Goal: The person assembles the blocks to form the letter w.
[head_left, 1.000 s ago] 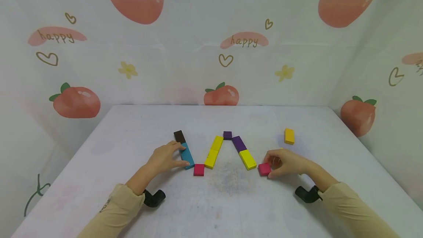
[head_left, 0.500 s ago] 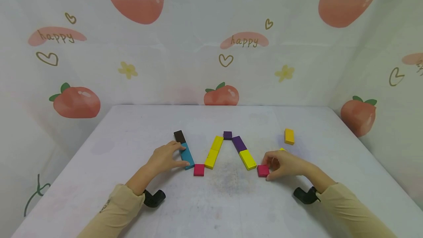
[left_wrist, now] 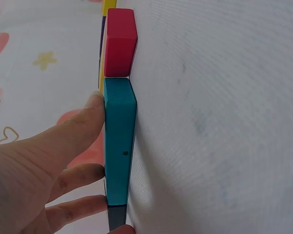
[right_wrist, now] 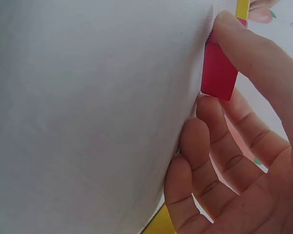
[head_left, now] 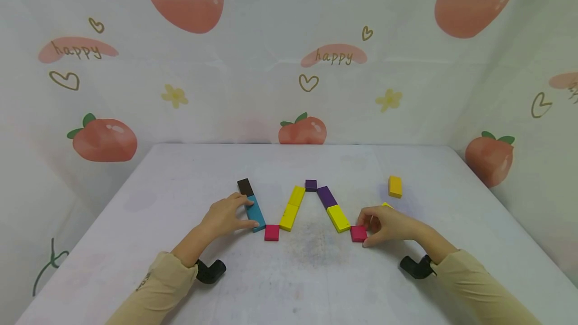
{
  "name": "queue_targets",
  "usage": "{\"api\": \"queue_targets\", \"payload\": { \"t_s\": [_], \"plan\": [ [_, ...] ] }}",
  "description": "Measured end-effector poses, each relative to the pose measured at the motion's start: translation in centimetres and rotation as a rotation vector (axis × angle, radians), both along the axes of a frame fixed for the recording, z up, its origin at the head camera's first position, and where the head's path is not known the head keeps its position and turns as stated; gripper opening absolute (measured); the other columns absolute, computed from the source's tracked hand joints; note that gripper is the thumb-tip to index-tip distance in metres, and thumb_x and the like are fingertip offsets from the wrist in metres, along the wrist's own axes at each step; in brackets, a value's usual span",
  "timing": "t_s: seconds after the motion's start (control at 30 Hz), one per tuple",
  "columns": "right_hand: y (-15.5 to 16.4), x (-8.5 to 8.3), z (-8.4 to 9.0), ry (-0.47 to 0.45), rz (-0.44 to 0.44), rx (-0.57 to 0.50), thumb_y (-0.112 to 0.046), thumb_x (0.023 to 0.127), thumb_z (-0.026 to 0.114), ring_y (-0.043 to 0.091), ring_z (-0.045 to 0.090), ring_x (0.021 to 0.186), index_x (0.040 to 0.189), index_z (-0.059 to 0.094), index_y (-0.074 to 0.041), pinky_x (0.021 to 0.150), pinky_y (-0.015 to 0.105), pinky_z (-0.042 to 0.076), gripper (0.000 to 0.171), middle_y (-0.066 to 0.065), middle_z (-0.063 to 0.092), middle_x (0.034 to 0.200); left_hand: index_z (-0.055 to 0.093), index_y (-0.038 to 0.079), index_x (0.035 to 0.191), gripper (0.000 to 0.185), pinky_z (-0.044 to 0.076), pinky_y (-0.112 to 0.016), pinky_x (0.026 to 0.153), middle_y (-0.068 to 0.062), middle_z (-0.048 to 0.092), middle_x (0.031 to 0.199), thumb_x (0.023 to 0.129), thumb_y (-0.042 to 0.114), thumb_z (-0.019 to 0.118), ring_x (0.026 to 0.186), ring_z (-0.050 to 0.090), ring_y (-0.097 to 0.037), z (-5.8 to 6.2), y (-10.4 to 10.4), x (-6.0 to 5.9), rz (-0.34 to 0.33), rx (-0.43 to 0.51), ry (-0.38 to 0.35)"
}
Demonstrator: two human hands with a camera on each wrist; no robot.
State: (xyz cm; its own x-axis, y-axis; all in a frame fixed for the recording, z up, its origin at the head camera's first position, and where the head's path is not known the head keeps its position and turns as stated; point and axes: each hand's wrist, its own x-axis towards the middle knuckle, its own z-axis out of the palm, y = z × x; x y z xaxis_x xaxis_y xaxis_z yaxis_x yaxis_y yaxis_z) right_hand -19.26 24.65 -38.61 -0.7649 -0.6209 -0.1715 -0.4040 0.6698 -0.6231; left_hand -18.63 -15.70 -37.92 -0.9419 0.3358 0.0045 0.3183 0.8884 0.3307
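Note:
In the head view, my left hand (head_left: 226, 216) rests its thumb and fingertips on a blue wooden block (head_left: 256, 213), whose far end meets a black block (head_left: 245, 186). Up close in the left wrist view, the thumb lies on the blue block's upper face, near a red block (left_wrist: 120, 44). My right hand (head_left: 392, 223) pinches a second red block (head_left: 358, 233) between thumb and fingers, beside the lower end of a yellow block (head_left: 338, 218). A zigzag row continues between them: two yellow blocks (head_left: 292, 207), a small purple block (head_left: 311, 185) and a longer purple one (head_left: 327, 196).
A yellow-orange block (head_left: 395, 186) lies apart at the back right of the white table (head_left: 298, 285). Another yellow block (head_left: 386, 204) is mostly hidden behind my right hand. A printed cloth backdrop (head_left: 253, 64) hangs behind the table.
My right hand has slid the red block slightly left, up against the yellow block's lower end. The left hand has stayed in place on the blue block.

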Motion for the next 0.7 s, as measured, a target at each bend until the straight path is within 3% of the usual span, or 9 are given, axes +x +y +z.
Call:
{"api": "queue_targets", "payload": {
  "t_s": [0.17, 0.33, 0.57, 0.7],
  "plan": [
    [0.2, 0.1, 0.2, -0.008, -0.004, -0.003, -0.029, 0.073, 0.079, 0.008, 0.05, 0.076, 0.095, 0.058, -0.015, 0.064, 0.018, 0.045, 0.033, -0.002, 0.057, 0.085, 0.06, 0.006, 0.12, 0.056, 0.048, -0.054, 0.092, -0.021, 0.054, 0.128, 0.077, 0.04, 0.073, 0.113, 0.055, -0.038, -0.1, 0.0, 0.0, 0.0, 0.002, 0.001],
    [1.0, 0.3, 1.4, -0.004, -0.062, -0.003, -0.028, 0.074, 0.078, 0.013, 0.049, 0.082, 0.101, 0.058, -0.013, 0.069, 0.019, 0.046, 0.036, 0.001, 0.057, 0.091, 0.059, 0.006, 0.121, 0.057, 0.048, -0.053, 0.093, -0.021, 0.054, 0.128, 0.077, 0.04, 0.073, 0.113, 0.055, -0.038, -0.2, 0.0, -0.1, -0.002, 0.006, -0.004],
    [3.1, -0.4, 2.6, 0.126, -0.074, 0.026, -0.026, 0.076, 0.077, 0.013, 0.054, 0.087, 0.106, 0.059, -0.007, 0.077, 0.021, 0.05, 0.039, 0.004, 0.062, 0.097, 0.059, 0.006, 0.12, 0.057, 0.048, -0.054, 0.092, -0.021, 0.053, 0.129, 0.077, 0.04, 0.073, 0.113, 0.055, -0.038, -0.1, 0.0, 0.0, -0.005, 0.001, 0.001],
    [4.3, -0.6, 3.0, 0.149, -0.079, 0.038, -0.025, 0.076, 0.076, 0.017, 0.055, 0.092, 0.11, 0.059, -0.008, 0.08, 0.027, 0.05, 0.042, 0.004, 0.064, 0.105, 0.059, 0.006, 0.121, 0.057, 0.048, -0.053, 0.093, -0.021, 0.053, 0.128, 0.077, 0.04, 0.073, 0.112, 0.055, -0.038, -0.1, 0.0, 0.0, -0.008, 0.002, 0.002]
  ]
}}
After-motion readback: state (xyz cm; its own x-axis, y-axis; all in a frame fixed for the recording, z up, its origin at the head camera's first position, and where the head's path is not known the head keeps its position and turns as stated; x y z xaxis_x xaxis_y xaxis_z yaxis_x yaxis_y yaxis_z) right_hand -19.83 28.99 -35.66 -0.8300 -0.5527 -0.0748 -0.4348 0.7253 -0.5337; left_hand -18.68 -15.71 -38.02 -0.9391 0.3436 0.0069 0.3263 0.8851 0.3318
